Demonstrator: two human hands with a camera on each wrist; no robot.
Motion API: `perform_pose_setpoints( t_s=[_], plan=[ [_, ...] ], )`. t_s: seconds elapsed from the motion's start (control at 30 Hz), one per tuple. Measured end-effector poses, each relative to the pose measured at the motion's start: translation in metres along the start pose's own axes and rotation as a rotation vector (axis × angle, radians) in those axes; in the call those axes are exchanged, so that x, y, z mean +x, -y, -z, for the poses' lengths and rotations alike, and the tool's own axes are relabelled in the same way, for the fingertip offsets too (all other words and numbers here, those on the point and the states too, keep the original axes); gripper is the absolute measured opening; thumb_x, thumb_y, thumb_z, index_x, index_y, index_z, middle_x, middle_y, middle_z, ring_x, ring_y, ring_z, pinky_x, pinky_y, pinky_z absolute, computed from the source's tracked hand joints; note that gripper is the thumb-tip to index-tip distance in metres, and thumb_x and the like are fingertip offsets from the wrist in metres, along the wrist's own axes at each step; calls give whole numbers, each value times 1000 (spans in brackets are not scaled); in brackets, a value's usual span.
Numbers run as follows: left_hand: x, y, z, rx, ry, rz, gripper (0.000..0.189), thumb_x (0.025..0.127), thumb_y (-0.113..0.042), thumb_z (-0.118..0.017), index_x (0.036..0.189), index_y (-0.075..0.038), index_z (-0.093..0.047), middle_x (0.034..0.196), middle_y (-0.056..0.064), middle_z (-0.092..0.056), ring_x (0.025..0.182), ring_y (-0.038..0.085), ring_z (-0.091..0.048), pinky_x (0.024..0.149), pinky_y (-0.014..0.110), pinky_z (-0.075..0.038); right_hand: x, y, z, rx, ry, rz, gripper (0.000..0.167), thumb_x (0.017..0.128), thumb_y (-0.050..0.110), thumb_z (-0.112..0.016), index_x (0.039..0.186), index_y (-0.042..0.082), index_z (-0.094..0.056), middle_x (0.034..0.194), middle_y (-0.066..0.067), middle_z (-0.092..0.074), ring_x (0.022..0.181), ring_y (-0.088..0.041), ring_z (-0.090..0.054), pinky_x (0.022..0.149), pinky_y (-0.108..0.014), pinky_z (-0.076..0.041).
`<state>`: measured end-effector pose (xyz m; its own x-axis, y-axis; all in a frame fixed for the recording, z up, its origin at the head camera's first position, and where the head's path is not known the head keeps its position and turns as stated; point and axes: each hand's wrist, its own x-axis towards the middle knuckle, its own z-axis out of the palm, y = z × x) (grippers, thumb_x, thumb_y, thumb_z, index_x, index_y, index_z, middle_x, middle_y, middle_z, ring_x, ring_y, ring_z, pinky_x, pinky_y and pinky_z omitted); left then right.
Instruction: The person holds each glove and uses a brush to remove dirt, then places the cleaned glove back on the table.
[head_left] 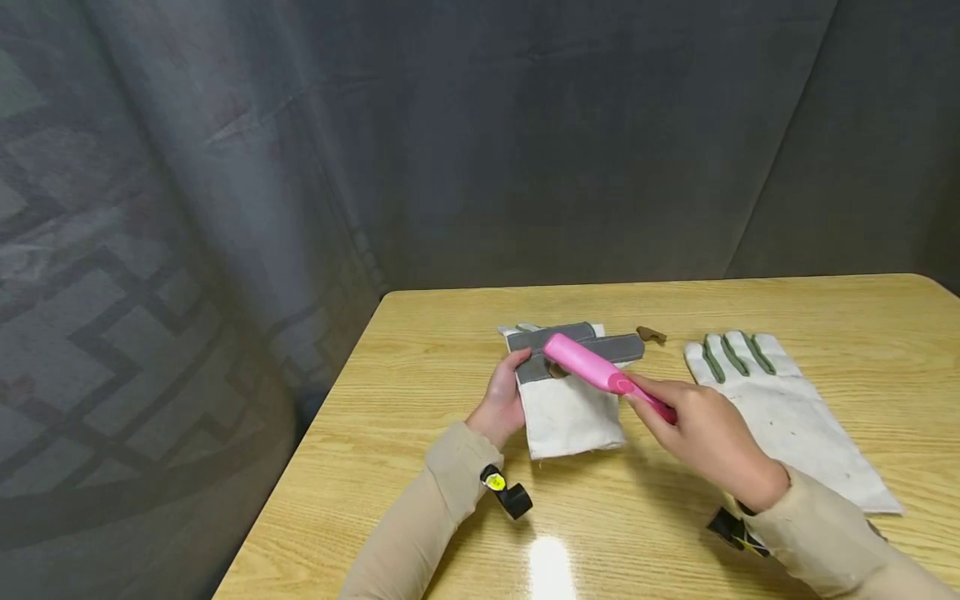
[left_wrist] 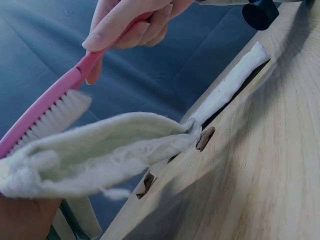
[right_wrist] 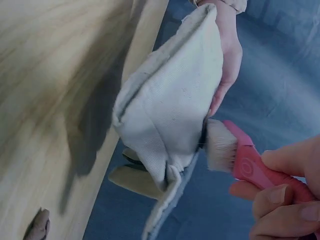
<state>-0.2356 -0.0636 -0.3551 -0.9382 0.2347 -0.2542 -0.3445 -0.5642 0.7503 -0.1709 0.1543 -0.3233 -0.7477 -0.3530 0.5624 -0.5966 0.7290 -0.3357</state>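
Note:
My left hand [head_left: 504, 400] holds a white work glove [head_left: 573, 421] with grey panels above the table, thumb over its left edge. In the left wrist view the glove's cuff [left_wrist: 115, 135] gapes, showing a fuzzy lining. A pink brush [head_left: 585, 364] with white bristles is gripped by its handle in my right hand [head_left: 705, 429]. Its bristles [right_wrist: 221, 146] face the glove's panel side, at or very near the surface in the right wrist view. A small brown patch, partly hidden by the brush, shows on the glove.
A second white glove [head_left: 795, 417] with green strips between its fingers lies flat on the right of the wooden table [head_left: 375, 400]. Brown scraps [head_left: 651, 335] lie on the tabletop beyond the held glove. Dark grey curtains [head_left: 525, 150] hang behind and to the left.

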Motion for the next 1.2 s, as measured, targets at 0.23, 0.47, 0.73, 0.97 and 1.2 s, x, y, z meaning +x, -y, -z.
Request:
perform_pose_setpoints(
  t_s=[0.23, 0.47, 0.73, 0.97, 1.2],
  plan=[
    [0, -3, 3, -22, 0, -10, 54, 98, -23, -22, 147, -3, -16, 151, 21, -25, 140, 33, -27, 118, 42, -22, 1, -1, 6, -46, 46, -31, 29, 85, 24, -67, 111, 11, -70, 51, 11, -25, 48, 2, -16, 42, -15, -18],
    [1, -5, 4, 1, -64, -17, 52, 97, -26, -23, 144, -5, -25, 146, 18, -34, 119, 22, -44, 114, 38, -30, 2, -3, 12, -58, 60, -37, 28, 85, 24, -67, 108, 10, -70, 51, 11, -22, 49, 2, -14, 43, -15, -15],
    [1, -6, 3, 9, -68, -22, 51, 97, -26, -23, 144, -5, -25, 148, 19, -32, 126, 24, -41, 115, 38, -29, 3, -6, 15, -70, 57, -31, 25, 84, 21, -68, 105, 8, -72, 50, 11, -23, 48, 2, -14, 43, -15, -15],
    [1, -7, 4, 1, -54, -19, 52, 97, -26, -23, 145, -5, -23, 149, 19, -30, 131, 26, -37, 116, 38, -26, 4, -6, 19, -75, 70, -28, 22, 85, 21, -67, 102, 9, -72, 49, 12, -24, 47, 2, -16, 43, -15, -17],
    [0, -6, 3, -11, -48, -6, 52, 97, -26, -23, 145, -5, -23, 149, 18, -30, 132, 26, -36, 116, 38, -26, 3, -3, 20, -56, 45, -15, 23, 85, 21, -66, 103, 9, -72, 50, 13, -25, 47, 4, -16, 43, -15, -18]
  ],
)
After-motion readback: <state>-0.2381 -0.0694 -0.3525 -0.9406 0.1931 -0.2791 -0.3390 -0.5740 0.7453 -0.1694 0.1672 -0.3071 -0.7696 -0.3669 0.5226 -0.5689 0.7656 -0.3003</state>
